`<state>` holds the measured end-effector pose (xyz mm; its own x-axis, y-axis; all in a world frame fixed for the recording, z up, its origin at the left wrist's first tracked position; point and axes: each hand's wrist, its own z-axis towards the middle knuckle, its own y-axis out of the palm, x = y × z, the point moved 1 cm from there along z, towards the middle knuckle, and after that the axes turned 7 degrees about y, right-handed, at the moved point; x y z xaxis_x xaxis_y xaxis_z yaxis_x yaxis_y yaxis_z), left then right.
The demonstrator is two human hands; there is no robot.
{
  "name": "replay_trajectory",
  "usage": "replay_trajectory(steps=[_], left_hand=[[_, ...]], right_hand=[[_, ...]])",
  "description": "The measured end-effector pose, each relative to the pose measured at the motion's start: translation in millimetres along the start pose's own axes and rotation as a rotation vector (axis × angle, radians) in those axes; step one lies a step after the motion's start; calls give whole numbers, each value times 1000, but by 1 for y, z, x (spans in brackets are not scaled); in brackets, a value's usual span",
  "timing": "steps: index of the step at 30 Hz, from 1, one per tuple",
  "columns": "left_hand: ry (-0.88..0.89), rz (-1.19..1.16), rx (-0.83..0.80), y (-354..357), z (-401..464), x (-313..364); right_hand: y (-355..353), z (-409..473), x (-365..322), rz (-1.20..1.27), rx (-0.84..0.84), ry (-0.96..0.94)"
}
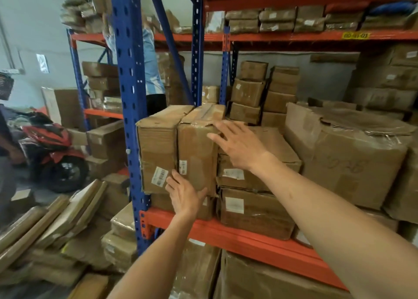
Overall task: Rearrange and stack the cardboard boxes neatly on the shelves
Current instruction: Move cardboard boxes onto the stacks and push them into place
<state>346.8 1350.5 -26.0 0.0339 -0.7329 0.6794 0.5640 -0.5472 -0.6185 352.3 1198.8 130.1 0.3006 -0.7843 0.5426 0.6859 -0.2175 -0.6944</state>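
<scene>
Directly ahead, upright tall brown cardboard box (195, 151) stands vertical; left hand (184, 193) flat against its base, right hand (237, 144) spread open near its top corner.

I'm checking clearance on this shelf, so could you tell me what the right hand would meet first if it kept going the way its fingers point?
Probably the taped upright box: the right hand points up-left, fingertips at its top right edge.

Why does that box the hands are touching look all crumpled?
The tall cardboard box under the right hand has a dented, torn top edge. The left hand touches its bottom corner. The big box at right sags too.
</scene>
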Motion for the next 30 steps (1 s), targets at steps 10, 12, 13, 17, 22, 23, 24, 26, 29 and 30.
replay_trajectory(steps=[10, 12, 13, 17, 22, 23, 24, 26, 29, 30], left_hand=[[32, -78, 106, 28, 3, 10], [43, -58, 111, 27, 7, 9], [63, -45, 120, 26, 8, 8], [92, -17, 108, 23, 9, 4], [105, 52, 63, 19, 20, 22], [109, 81, 47, 16, 24, 26], [122, 115, 41, 13, 28, 29], [161, 141, 55, 8, 36, 31], [271, 80, 120, 2, 47, 37], [318, 85, 124, 0, 52, 40]], right_hand=[[6, 87, -61, -396, -198, -108], [0, 91, -61, -347, -272, -73], [-4, 93, -61, -330, -301, -67], [-25, 96, -46, -340, -295, -158], [-28, 104, -27, -623, -220, -321], [-27, 107, -23, -637, -211, -355], [-28, 111, -20, -619, -198, -371], [-33, 116, -9, -565, -161, -393], [-42, 120, 13, -539, -172, -364], [-43, 121, 21, -562, -180, -342]])
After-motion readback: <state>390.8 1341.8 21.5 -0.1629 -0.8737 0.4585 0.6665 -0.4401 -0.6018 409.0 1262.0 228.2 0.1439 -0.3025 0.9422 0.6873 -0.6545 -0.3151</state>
